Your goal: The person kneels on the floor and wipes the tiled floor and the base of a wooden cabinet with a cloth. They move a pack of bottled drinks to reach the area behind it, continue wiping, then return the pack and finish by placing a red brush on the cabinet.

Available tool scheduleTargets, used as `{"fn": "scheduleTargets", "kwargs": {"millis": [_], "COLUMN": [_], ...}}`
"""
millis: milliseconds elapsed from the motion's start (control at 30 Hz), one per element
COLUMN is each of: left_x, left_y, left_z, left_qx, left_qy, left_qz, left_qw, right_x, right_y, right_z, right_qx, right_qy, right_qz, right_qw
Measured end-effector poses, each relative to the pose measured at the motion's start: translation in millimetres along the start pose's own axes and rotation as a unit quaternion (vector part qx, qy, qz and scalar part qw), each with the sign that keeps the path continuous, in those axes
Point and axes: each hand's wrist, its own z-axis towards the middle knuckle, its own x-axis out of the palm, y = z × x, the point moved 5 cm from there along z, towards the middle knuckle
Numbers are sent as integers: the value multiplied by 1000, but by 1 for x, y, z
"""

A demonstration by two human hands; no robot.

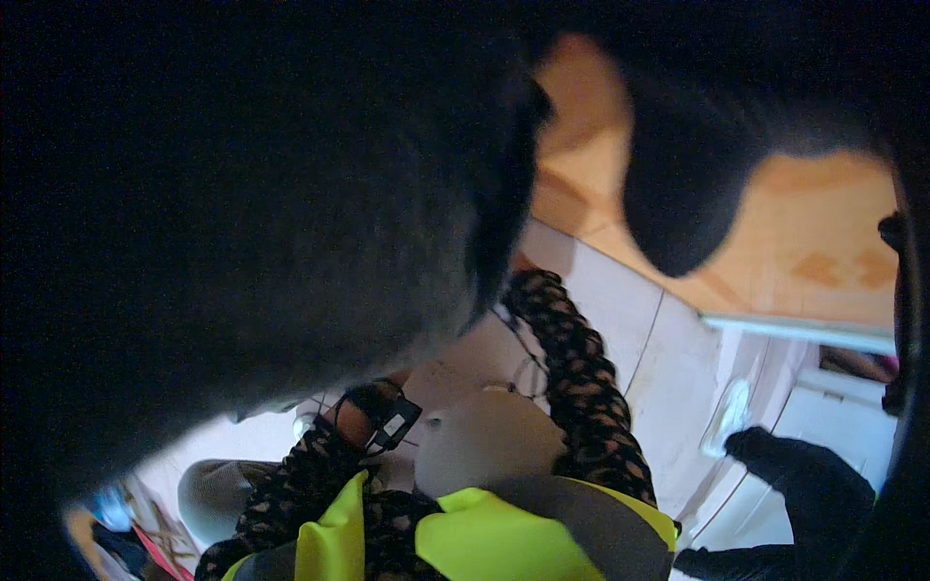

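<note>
A large dark, blurred shape fills the left and top of the view close to the lens and hides most of both hands. My left hand (pixel 354 423) shows only near the wrist, where a small black box (pixel 396 425) with a white label and a cable is attached. Of my right hand (pixel 521 263), a sliver of skin shows beyond the black lace-patterned sleeve (pixel 581 363). What either hand holds is hidden. A rounded light grey surface (pixel 487 439) lies between my forearms, above the bright yellow-green edges of my vest (pixel 501 537).
An orange-tan patterned surface (pixel 814 240) with a pale edge is at the upper right. Pale floor tiles (pixel 654 385) run below it. A person's dark-clothed leg (pixel 814 465) and white shoe (pixel 729 414) are at the right. Mixed coloured items (pixel 145 534) lie at the lower left.
</note>
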Motion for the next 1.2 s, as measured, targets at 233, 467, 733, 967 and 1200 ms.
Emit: {"fn": "scheduleTargets", "kwargs": {"millis": [233,467,733,967,1200], "left_x": [-5,6,-8,29,42], "left_y": [17,6,-1,-11,-10], "left_z": [-8,-19,-13,14,12], "left_qx": [-46,-74,-86,-33,-50], "left_qy": [31,53,-22,3,34], "left_qz": [29,-56,-35,-85,-30], "left_qw": [998,994,995,996,998], "right_x": [-49,-34,3,-32,-55], "right_y": [-49,-44,7,-16,-47], "right_z": [-89,-60,105,70,-12], "right_qx": [-15,42,-18,-161,-31], "right_qy": [82,52,50,25,56], "right_qz": [9,-9,128,-47,54], "right_qw": [996,998,990,986,996]}}
